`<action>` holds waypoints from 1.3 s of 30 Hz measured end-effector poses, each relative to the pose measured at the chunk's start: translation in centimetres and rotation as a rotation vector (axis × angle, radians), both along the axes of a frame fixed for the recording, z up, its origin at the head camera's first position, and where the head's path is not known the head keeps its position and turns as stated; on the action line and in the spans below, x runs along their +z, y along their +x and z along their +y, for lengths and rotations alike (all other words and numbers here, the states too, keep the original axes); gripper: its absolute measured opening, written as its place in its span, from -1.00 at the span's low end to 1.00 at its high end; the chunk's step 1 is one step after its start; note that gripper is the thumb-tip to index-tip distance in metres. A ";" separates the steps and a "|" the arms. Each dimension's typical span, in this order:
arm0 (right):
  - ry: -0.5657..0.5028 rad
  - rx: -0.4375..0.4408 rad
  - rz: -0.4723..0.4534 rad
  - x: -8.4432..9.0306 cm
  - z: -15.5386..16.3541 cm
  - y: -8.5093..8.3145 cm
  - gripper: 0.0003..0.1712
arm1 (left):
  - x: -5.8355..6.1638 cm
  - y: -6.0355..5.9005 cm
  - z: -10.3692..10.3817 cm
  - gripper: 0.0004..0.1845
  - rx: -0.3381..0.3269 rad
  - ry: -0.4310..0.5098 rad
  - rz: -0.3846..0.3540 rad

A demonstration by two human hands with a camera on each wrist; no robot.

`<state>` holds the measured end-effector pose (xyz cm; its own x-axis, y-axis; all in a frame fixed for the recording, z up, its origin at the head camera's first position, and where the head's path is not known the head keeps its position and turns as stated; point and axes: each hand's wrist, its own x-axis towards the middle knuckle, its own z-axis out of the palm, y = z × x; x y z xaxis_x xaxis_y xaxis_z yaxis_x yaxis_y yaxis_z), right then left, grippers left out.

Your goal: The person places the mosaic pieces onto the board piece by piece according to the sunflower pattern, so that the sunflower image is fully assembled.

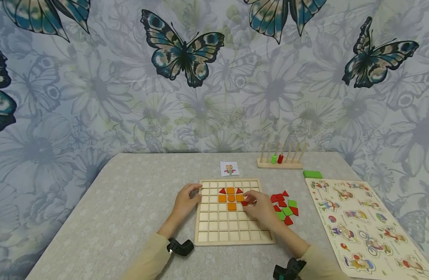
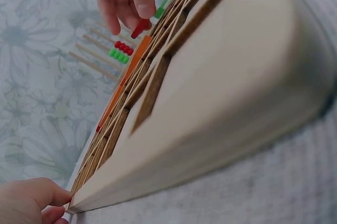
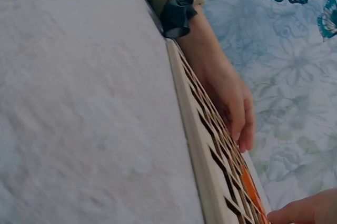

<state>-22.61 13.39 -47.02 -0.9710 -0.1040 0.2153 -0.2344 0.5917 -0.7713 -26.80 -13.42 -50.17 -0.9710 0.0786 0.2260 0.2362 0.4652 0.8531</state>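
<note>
1. Grid board [image 1: 232,233]: landmark; orange cross [image 1: 231,199] fills its upper middle.
2. Right hand [image 1: 261,212]: fingertips pinch a red triangle [image 1: 244,203] just right of the cross, over the board.
3. Left hand [image 1: 186,202]: relaxed fingers rest on the board's left edge, farther from the triangle.

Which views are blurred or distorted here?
Head view: sharp, even light, wide-angle bowing at the table edges. Left wrist view: grid board fills the frame, near edge soft and curved. Right wrist view: tabletop smeared, board rim blurred.

Grey table [image 1: 123,202] under grid board [image 1: 221,229]
</note>
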 end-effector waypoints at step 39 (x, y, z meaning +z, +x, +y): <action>-0.007 -0.039 0.079 -0.6 3.9 -0.9 -0.61 | 0.0 0.0 0.1 -0.67 0.009 -0.006 -0.018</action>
<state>-23.49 17.28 -47.61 -0.9541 -0.0650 0.2922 -0.2720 0.5962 -0.7554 -26.81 -13.32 -50.17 -0.9755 0.0711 0.2081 0.2167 0.4727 0.8542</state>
